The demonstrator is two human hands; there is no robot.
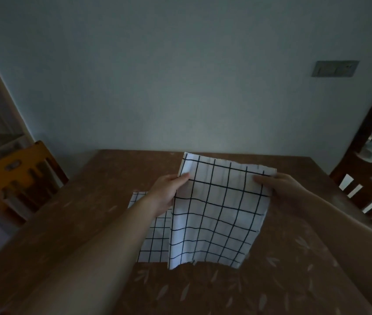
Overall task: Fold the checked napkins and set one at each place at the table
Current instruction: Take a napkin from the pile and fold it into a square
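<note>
Checked napkin (216,214) is held up above the table (71,223), hanging from its upper edge. Left hand (168,193) pinches the upper left corner, thumb in front, fingers behind the cloth. Right hand (280,192) grips the upper right edge likewise. A second napkin (155,242) lies flat on the table, beneath the left forearm. Wooden chairs stand at both sides.

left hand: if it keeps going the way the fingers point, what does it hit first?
The left hand points up and right into the held napkin it already pinches. Beyond that cloth lies bare table, then probably the wall; depth is unclear.
</note>
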